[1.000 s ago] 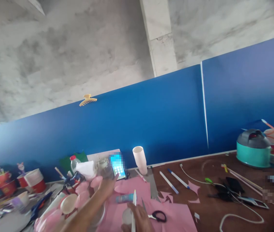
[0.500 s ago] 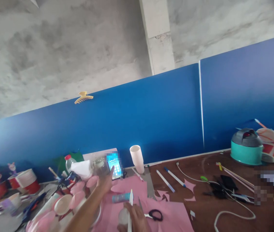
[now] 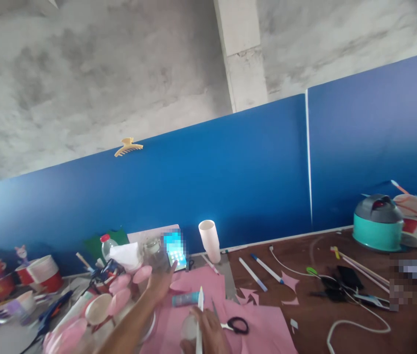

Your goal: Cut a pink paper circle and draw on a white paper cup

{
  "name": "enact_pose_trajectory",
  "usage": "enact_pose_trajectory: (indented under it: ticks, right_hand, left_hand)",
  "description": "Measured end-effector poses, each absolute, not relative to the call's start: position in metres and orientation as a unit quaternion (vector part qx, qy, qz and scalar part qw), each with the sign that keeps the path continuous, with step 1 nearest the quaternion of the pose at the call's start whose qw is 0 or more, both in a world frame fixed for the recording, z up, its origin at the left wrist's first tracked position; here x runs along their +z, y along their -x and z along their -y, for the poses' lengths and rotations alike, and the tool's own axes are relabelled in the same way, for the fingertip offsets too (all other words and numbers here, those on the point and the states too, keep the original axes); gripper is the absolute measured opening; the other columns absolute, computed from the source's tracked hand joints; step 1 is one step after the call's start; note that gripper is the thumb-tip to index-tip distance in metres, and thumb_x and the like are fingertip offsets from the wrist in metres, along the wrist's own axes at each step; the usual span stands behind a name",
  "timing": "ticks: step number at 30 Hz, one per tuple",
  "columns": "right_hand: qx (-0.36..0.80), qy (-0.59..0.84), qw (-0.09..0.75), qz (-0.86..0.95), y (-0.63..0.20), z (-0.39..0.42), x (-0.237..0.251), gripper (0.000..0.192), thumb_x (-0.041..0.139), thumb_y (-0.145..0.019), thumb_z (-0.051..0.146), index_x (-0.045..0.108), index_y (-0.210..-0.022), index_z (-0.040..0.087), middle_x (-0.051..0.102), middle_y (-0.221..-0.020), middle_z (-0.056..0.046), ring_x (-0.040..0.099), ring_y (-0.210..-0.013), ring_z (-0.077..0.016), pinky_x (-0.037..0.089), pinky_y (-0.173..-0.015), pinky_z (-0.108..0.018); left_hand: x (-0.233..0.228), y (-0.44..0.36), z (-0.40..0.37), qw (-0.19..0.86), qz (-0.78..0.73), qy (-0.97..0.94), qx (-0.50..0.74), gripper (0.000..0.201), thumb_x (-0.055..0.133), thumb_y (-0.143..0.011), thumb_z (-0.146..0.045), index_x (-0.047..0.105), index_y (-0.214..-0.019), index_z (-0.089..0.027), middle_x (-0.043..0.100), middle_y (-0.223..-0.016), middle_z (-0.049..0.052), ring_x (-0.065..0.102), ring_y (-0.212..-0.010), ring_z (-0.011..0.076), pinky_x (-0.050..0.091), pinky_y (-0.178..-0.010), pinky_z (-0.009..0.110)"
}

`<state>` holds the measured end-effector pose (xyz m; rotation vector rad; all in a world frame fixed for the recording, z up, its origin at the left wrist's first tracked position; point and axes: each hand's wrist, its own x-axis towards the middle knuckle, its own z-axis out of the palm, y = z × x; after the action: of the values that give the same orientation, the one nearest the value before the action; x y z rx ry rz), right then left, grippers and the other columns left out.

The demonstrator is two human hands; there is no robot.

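Observation:
My left hand (image 3: 161, 284) reaches forward with a finger stretched out at the lower part of a lit phone screen (image 3: 176, 254). The phone leans upright, and the hand holds nothing. Closer to me, my right hand (image 3: 211, 330) is closed around a white pen (image 3: 199, 322) whose pale yellowish tip points up. A pale, round, cup-like piece (image 3: 188, 326) is beside its fingers; whether the hand grips it too I cannot tell. Beneath lies pink paper (image 3: 171, 324). Scissors (image 3: 236, 325) with black handles and a blue glue-stick-like tube (image 3: 186, 299) are close by.
Pink and white paper cups (image 3: 98, 309) crowd the left side. White stacked cups (image 3: 210, 241) stand by the blue partition (image 3: 248, 172). Two markers (image 3: 253, 274), paper scraps, a white cable (image 3: 363, 324) and a teal container (image 3: 377, 228) are on the brown table's right.
My left fingertip has shifted slightly down on the phone, and the screen looks a little different. My right hand stays almost in place with the pen. The view has shifted slightly.

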<state>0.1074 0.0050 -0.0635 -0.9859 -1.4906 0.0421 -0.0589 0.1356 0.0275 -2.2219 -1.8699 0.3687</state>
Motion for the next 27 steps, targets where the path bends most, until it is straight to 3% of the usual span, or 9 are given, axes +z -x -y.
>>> enact_pose_trajectory:
  ticks: [10, 18, 27]
  right_hand:
    - [0.017, 0.429, 0.619, 0.657, -0.107, -0.008, -0.071, 0.049, 0.066, -0.075, 0.034, 0.060, -0.122, 0.021, 0.070, -0.089, -0.008, 0.071, -0.079, -0.0320, 0.059, -0.074, -0.042]
    - [0.021, 0.422, 0.637, 0.645, -0.104, -0.007, -0.074, 0.047, 0.060, -0.084, 0.039, 0.054, -0.127, 0.022, 0.071, -0.095, -0.012, 0.072, -0.086, -0.0345, 0.060, -0.080, -0.046]
    - [0.007, 0.417, 0.644, 0.642, -0.103, -0.012, -0.079, 0.043, 0.061, -0.086, 0.040, 0.057, -0.125, 0.023, 0.072, -0.091, -0.009, 0.072, -0.079, -0.0317, 0.060, -0.074, -0.042]
  left_hand:
    - [0.023, 0.047, -0.139, 0.109, 0.636, 0.742, 0.182, 0.062, 0.052, -0.093, -0.018, 0.039, -0.154, -0.023, 0.078, -0.104, 0.018, 0.075, -0.097, 0.0362, 0.057, -0.081, 0.046]
    - [0.032, 0.057, -0.139, 0.130, 0.650, 0.729, 0.171, 0.074, 0.044, -0.090, -0.006, 0.023, -0.159, -0.017, 0.078, -0.103, 0.018, 0.075, -0.095, 0.0316, 0.057, -0.081, 0.040]
    - [0.035, 0.055, -0.143, 0.115, 0.656, 0.728, 0.165, 0.076, 0.043, -0.090, -0.007, 0.017, -0.160, -0.015, 0.077, -0.106, 0.020, 0.075, -0.097, 0.0301, 0.056, -0.081, 0.037]
